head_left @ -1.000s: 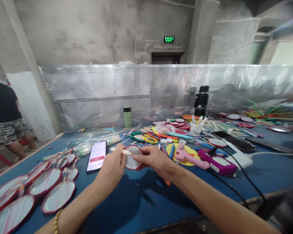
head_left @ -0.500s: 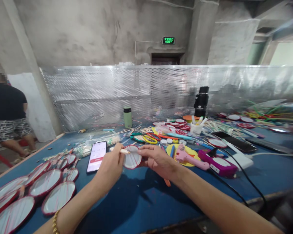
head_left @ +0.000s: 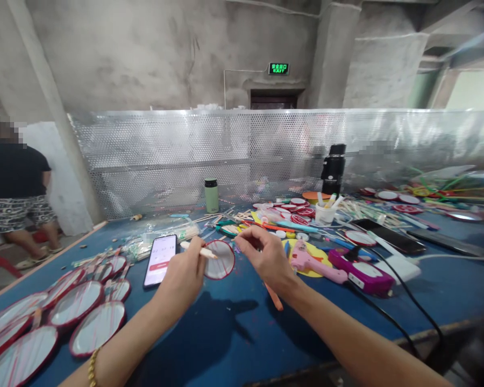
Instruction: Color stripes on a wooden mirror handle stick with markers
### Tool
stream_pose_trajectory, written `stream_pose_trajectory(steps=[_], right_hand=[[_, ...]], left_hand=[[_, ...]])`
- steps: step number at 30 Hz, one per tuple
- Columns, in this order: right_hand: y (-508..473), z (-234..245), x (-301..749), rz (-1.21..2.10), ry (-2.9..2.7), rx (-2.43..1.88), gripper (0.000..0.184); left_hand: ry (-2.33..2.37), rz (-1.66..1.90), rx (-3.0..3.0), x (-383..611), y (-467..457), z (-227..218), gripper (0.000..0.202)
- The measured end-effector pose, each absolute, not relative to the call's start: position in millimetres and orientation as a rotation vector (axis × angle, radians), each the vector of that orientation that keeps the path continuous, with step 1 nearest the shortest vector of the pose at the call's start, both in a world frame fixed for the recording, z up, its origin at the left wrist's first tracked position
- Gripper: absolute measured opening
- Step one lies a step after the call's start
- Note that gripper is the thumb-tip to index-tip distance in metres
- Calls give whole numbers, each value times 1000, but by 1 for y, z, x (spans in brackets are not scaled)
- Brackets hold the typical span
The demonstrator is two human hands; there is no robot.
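Note:
My left hand point(head_left: 187, 269) is closed on a small red-rimmed round disc point(head_left: 221, 261) with a shiny pale face, held above the blue table. A pale pointed stick point(head_left: 199, 250) is also gripped in that hand, lying across the disc's left side. My right hand point(head_left: 266, 252) is just right of the disc and apart from it. Its thumb and fingers are curled together; what they hold, if anything, is hidden. A phone point(head_left: 160, 260) with a lit screen lies left of my left hand. Larger red-rimmed discs point(head_left: 98, 328) lie at the left.
Right of my hands lie a pink glue gun point(head_left: 312, 260), a purple power strip point(head_left: 363, 273) with cables, and a dark phone point(head_left: 389, 235). Behind stand a white cup point(head_left: 325, 214), a green bottle point(head_left: 211, 195) and a black flask point(head_left: 333, 169). A person point(head_left: 16, 183) stands at far left.
My right hand has let go of the disc's right edge and moved right and slightly up, its fingers curling. My left hand still holds the disc and stick in nearly the same place.

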State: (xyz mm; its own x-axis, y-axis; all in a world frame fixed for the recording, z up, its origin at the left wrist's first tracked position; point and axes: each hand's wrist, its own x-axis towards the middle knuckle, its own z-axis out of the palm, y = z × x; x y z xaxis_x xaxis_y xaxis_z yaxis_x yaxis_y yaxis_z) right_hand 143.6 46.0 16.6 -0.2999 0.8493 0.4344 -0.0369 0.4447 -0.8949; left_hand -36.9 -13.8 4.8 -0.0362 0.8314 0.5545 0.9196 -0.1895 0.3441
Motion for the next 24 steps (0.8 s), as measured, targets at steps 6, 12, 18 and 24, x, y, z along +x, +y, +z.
stream_pose_trajectory(steps=[6,12,18,24], right_hand=[[49,25,151,974,-1811,-636,24],[51,31,165,1206,-1975,-515,29],[21,55,188,800,-2244,-324,15],[-11,71,204,205,-2586,-131,18]], left_hand=[[-1581,-946,-2276,-35,-15,-7,17],[-745,-879,-2112,-39,-32,3,20],[-663,-834,-2114,-34,-46,13,29],[-708,-832,-2103,-32,-51,-1,29]])
